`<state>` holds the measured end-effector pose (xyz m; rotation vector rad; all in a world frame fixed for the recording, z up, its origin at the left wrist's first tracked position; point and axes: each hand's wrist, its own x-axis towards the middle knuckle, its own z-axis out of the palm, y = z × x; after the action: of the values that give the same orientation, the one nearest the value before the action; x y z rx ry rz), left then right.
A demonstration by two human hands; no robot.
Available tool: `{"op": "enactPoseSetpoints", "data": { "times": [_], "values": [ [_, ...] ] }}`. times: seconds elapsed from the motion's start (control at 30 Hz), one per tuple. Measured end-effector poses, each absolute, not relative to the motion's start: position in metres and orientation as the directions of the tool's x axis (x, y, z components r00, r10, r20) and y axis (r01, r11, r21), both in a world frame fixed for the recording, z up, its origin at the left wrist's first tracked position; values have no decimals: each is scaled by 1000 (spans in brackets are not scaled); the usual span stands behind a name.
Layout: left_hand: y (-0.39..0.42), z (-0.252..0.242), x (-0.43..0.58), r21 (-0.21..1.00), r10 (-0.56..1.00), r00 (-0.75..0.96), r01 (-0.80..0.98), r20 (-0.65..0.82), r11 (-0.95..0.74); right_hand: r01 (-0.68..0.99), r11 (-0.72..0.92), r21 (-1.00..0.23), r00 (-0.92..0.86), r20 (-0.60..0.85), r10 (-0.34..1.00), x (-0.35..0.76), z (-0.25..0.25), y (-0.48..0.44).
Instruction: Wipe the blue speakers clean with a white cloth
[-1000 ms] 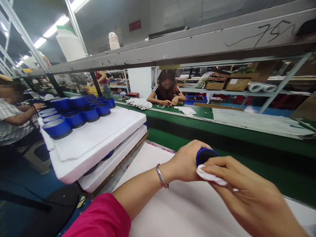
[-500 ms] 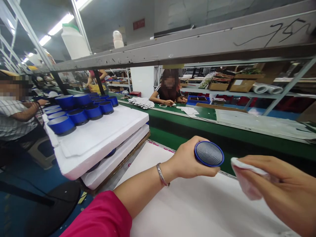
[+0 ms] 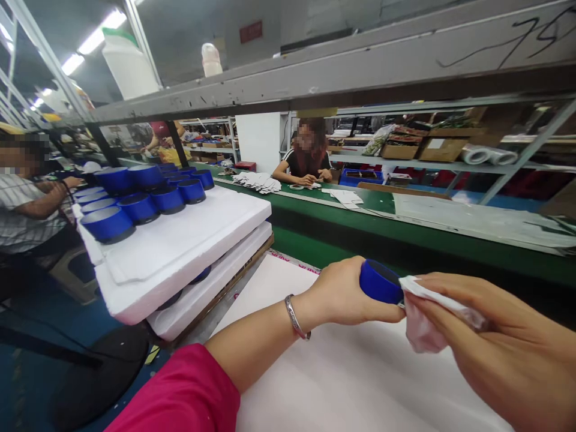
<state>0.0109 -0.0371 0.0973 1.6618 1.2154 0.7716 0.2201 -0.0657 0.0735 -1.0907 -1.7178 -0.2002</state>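
My left hand [image 3: 339, 293] is wrapped around a small blue cylindrical speaker [image 3: 379, 282] and holds it above the white work surface [image 3: 360, 372]. Its blue side faces me, and the mesh end seen earlier is turned away. A folded white cloth [image 3: 425, 321] is pinched between the thumb and fingers of my right hand [image 3: 504, 336]. The cloth touches the speaker's right end and hides part of it.
More blue speakers [image 3: 139, 207] stand on stacked white foam trays [image 3: 193, 240] at left. A green conveyor belt [image 3: 292, 234] runs behind the work surface. Overhead crosses a metal shelf beam [image 3: 288, 87]. Co-workers sit across the belt [image 3: 306, 153] and at far left [image 3: 27, 204].
My right hand has moved left, bringing the cloth against the speaker. My left hand has turned the speaker, so its blue side shows instead of its mesh end.
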Motion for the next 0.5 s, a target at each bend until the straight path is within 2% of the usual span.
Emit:
{"op": "enactPoseSetpoints", "data": {
  "times": [0.1,0.17,0.3,0.4,0.5],
  "values": [
    [-37,100,11,873,959,285,470,-11,-129,701,689,-184,-166,897,410,201,76,-64],
    [-37,100,12,832,951,309,532,-18,-157,704,706,-77,-215,924,315,190,74,-63],
    [-35,97,15,728,937,349,649,-25,-222,695,714,84,-347,909,231,178,68,-62],
    [-33,93,14,715,934,356,644,33,-271,646,751,134,-427,880,210,178,66,-62],
    [-29,88,12,783,943,312,557,112,-278,650,753,102,-410,882,234,183,66,-61]
  ]
}}
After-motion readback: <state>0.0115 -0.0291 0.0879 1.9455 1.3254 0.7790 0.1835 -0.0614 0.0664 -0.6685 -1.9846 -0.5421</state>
